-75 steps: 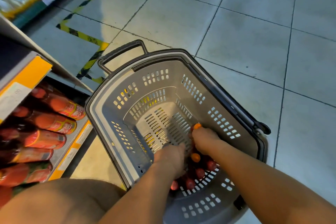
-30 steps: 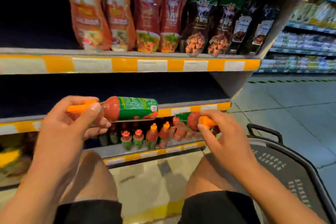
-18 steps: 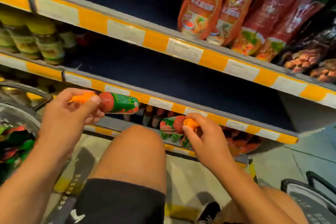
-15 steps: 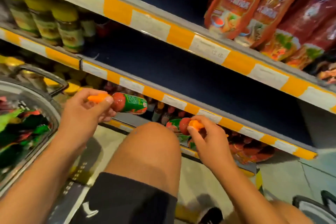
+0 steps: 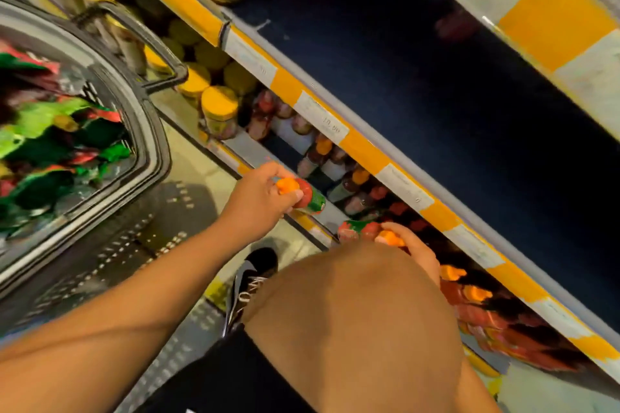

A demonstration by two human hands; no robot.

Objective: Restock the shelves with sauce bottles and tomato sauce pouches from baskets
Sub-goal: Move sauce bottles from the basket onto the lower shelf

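Head view gives me the left fingers (image 5: 295, 195) curled round the neck of a sauce bottle (image 5: 310, 199), thumb and forefinger pinching just under its orange cap, so the left hand (image 5: 260, 201) carries it lying almost flat at the front lip of the bottom shelf (image 5: 295, 144). I see the right hand (image 5: 414, 250) half hidden behind my raised knee; its fingers wrap the capped end of a second bottle (image 5: 357, 230), which also lies sideways against that shelf edge. I judge both bottles to be small squeezable plastic, light enough for one hand each, fairly stiff at the neck and softer in the belly, with a glossy green label that could slip. The neck is the sound place to hold, as squeezing the body might spring the cap. Outward from there, rows of like bottles (image 5: 335, 157) stand further back on the shelf, beside yellow-lidded jars (image 5: 219, 111). To my left a grey basket (image 5: 147, 131) holds green and red pouches (image 5: 60, 141), blurred by motion.
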